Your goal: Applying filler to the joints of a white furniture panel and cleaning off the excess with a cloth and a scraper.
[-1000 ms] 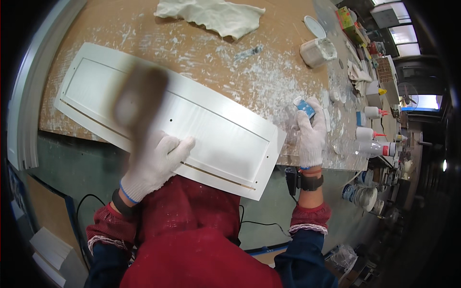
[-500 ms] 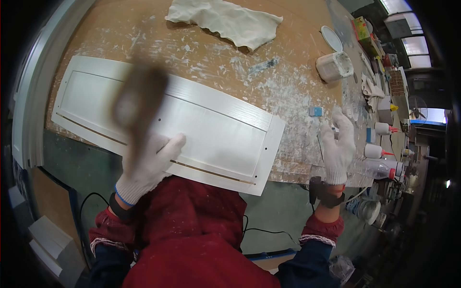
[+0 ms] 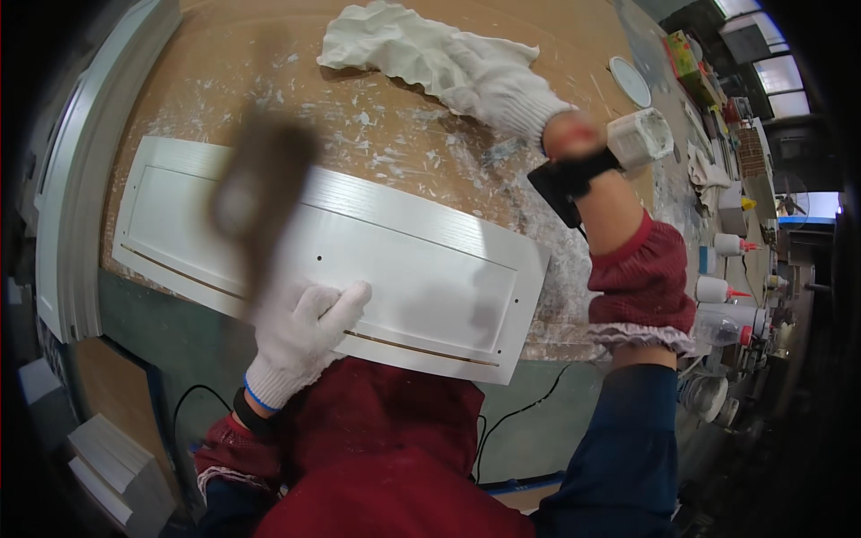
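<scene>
A white panel [image 3: 404, 278] with a framed face, a slot along its near side and small holes lies slanted at the table's near edge. My left hand [image 3: 300, 336], in a white knit glove, is closed over the panel's near edge with its thumb on the face. A dark blurred smudge in the view hides part of that hand and the panel. My right hand [image 3: 507, 94], also gloved, reaches far across the table to a crumpled off-white cloth [image 3: 381, 40]. Its fingers are closed on the cloth's right part, though glove and cloth blend together.
The brown tabletop [image 3: 359, 117] is streaked with white. A white-smeared tub [image 3: 641, 139] stands right of my right wrist, by a round lid [image 3: 630, 82]. White bottles with red tips [image 3: 717, 290] line the right side. White frame pieces [image 3: 76, 206] stand at the left.
My right hand has moved from the table's right side, where it was empty, forward and left onto the cloth. My left hand stays at the panel's near edge. The whole view has shifted slightly.
</scene>
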`<state>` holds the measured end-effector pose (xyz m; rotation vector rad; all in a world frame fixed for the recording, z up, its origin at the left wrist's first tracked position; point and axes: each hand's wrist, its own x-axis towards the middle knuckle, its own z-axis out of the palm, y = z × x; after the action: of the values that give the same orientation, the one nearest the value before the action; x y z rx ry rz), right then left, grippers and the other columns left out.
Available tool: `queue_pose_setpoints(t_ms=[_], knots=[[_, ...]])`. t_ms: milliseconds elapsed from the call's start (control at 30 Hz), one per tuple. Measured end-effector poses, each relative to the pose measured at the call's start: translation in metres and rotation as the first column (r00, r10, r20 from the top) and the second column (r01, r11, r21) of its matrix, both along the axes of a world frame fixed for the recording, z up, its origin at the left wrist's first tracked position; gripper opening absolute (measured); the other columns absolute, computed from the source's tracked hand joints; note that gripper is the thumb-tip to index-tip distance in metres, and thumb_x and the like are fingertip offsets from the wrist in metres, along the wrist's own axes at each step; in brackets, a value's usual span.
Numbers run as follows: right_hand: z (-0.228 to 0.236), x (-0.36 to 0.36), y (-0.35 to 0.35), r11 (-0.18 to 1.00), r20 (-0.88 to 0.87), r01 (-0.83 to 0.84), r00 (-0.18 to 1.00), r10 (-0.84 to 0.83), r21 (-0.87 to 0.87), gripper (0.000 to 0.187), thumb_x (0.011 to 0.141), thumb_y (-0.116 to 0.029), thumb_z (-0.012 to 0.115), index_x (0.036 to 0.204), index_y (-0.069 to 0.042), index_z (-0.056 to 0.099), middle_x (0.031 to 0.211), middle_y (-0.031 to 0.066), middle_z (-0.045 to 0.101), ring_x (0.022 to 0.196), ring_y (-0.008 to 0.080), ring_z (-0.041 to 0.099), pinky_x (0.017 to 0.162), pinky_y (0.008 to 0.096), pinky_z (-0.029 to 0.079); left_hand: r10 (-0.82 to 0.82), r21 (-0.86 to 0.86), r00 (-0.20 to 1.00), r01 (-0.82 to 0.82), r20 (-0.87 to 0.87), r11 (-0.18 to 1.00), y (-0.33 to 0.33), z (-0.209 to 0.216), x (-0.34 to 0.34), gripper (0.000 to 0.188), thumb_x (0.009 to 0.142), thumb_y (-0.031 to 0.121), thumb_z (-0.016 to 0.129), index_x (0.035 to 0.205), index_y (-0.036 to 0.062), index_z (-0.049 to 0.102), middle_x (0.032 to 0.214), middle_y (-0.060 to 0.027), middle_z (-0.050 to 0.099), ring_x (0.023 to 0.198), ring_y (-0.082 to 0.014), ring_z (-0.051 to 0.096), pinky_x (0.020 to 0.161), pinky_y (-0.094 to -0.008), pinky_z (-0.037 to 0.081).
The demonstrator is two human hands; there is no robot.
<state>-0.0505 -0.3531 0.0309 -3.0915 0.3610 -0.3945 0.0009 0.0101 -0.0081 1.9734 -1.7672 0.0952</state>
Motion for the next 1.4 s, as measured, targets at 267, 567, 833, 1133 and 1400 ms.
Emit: queue_pose_setpoints(t_ms=[267,567,833,1133,1400], knots=[[0.003,0.011,-0.01,0.981,-0.276,0.19,0.946,-0.171,0.042,0.031,0.091,-0.028,0.056,0.118,-0.015,0.063,0.104,0.015,0.065,0.089,0.0323,0.063,0.078,0.0378,0.051,-0.008,-0.058,0.999,0.005,-0.043,0.998,0.003,0.0,0.004,0.036,0.069,0.012,0.068,0.104,0.0186,0.068,0.079,0.0045,0.052,0.071,-0.0173,0.054,0.062,-0.0334,0.044],[0.14,-0.156,0.083,0.621,0.298,0.171,0.76,-0.577,0.765,0.038,0.093,-0.022,0.054,0.12,0.004,0.057,0.108,0.0077,0.064,0.1,0.0169,0.06,0.092,0.028,0.046,-0.024,-0.06,0.999,0.022,-0.046,0.998,0.009,-0.006,0.01,0.049,0.06,0.013,0.065,0.109,0.0178,0.065,0.08,0.0033,0.051,0.071,-0.0193,0.054,0.061,-0.0347,0.045],[0.136,-0.3,0.189,0.786,0.471,0.218,0.698,-0.54,0.578,0.036,0.088,-0.023,0.062,0.113,0.003,0.056,0.113,0.0152,0.061,0.104,0.0265,0.06,0.091,0.0358,0.047,0.016,0.056,0.878,0.012,-0.479,0.998,0.012,-0.026,0.002,0.049,0.065,0.015,0.07,0.114,0.0163,0.065,0.083,0.002,0.055,0.074,-0.021,0.056,0.064,-0.0367,0.047],[0.053,-0.229,0.196,0.803,0.0,0.514,0.842,-0.539,0.3,0.025,0.076,-0.004,0.062,0.101,-0.009,0.065,0.089,0.0112,0.062,0.079,0.0296,0.063,0.069,0.0356,0.05,0.009,0.036,0.949,0.002,-0.314,0.999,0.013,-0.019,0.004,0.042,0.075,0.017,0.067,0.116,0.0129,0.064,0.085,0.0006,0.058,0.077,-0.0219,0.056,0.068,-0.0364,0.046],[-0.007,-0.199,0.167,0.741,-0.109,0.463,0.874,-0.474,0.487,0.023,0.076,-0.007,0.065,0.099,-0.009,0.066,0.09,0.0103,0.063,0.081,0.0291,0.063,0.071,0.0347,0.052,-0.014,0.048,0.995,0.019,-0.096,0.999,0.009,-0.014,0.003,0.04,0.072,0.014,0.067,0.112,0.0138,0.067,0.084,0.0027,0.057,0.079,-0.02,0.056,0.07,-0.0356,0.045]])
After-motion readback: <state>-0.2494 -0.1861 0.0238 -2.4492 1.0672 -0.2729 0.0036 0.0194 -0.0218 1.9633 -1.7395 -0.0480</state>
